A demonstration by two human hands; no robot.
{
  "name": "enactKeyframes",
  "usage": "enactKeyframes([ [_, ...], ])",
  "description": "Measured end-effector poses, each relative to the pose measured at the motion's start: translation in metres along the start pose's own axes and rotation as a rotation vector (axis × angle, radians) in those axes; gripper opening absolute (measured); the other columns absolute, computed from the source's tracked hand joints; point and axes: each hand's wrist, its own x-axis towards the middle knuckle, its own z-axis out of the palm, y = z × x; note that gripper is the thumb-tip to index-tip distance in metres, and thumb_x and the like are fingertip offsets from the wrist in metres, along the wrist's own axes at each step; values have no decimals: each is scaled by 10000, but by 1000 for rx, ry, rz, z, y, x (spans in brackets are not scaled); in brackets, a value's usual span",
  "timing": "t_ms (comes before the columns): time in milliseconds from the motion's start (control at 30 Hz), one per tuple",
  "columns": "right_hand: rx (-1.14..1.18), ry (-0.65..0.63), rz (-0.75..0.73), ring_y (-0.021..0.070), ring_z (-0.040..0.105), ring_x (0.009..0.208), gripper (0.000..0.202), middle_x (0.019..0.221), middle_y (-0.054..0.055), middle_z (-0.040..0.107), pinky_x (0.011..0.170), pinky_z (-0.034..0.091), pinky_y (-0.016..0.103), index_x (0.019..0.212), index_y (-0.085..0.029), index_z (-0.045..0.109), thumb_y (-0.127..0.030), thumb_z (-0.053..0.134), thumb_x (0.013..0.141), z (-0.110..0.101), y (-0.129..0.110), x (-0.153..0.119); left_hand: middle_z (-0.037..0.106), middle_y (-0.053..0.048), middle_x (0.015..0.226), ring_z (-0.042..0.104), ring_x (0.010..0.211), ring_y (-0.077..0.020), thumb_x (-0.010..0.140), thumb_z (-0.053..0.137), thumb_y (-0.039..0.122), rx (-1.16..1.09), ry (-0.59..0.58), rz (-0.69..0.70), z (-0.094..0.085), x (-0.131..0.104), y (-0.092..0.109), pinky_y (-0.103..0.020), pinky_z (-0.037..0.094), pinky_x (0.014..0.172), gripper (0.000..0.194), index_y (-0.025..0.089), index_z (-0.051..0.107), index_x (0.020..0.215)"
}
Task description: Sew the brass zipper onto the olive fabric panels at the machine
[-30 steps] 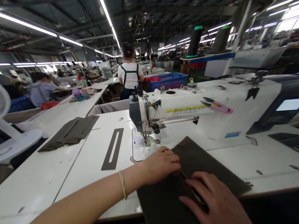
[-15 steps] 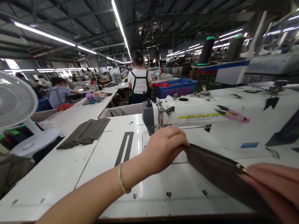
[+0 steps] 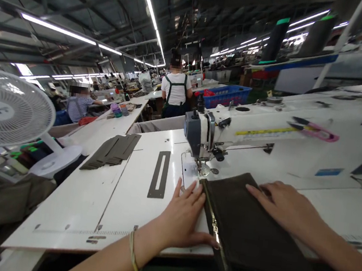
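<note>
A dark brown fabric piece [image 3: 250,218] with a gold zipper [image 3: 214,225] along its left edge lies on the white sewing table, its top left corner just below the needle area of the sewing machine [image 3: 204,149]. My left hand [image 3: 182,219] rests with fingers spread at the zipper edge, the thumb touching the zipper pull. On the fabric's right side my right hand [image 3: 285,210] lies with fingers extended. A slotted grey-brown strip [image 3: 152,189] is on the table left of the machine.
A stack of grey-brown pieces [image 3: 113,151] lies further left on the table [image 3: 77,202]. A white fan [image 3: 12,110] stands at the left. Pink-handled snips [image 3: 324,134] rest on the machine. Beyond are a blue crate [image 3: 227,98] and a person in white [image 3: 175,88].
The fabric piece, earlier held up between both hands, now lies flat by the needle area. My left hand has opened and moved down; my right hand has moved left onto the fabric. The view has shifted.
</note>
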Motion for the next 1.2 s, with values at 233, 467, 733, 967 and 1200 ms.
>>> enactKeyframes([
  [233,-19,-2,65,236,581,635,301,689,61,583,575,446,328,773,-215,446,-475,331,870,24,3,33,218,-209,1482,88,1401,-336,657,490,826,-31,-82,7,-3,22,4,-577,-19,1124,1136,52,194,1435],
  [467,-222,-31,58,258,605,610,176,635,50,579,516,407,296,923,-170,475,-339,426,928,33,5,36,147,-232,1486,72,1391,-367,622,503,838,-42,-175,-80,-4,33,0,-585,-8,1120,1188,18,203,1427],
  [733,-472,141,-341,357,574,879,360,968,223,595,711,459,472,1171,15,505,-207,314,960,13,-22,33,133,-227,1487,35,1380,-394,559,595,817,-9,-199,-91,-5,37,4,-573,28,1129,1237,4,232,1418],
  [967,-149,-21,-745,225,287,1308,460,1420,125,334,1019,333,485,1410,-60,289,-274,226,1008,56,-53,0,135,-205,1500,70,1394,-357,578,550,841,-32,-135,-101,-5,21,-23,-591,61,1123,1252,75,98,1459],
  [1200,-59,35,-669,210,330,1286,424,1401,109,370,1018,359,436,1366,-68,374,-240,239,1002,63,-40,1,273,-223,1461,209,1366,-382,787,467,721,91,-124,-344,-27,-53,-49,-662,129,1069,891,130,270,1425],
])
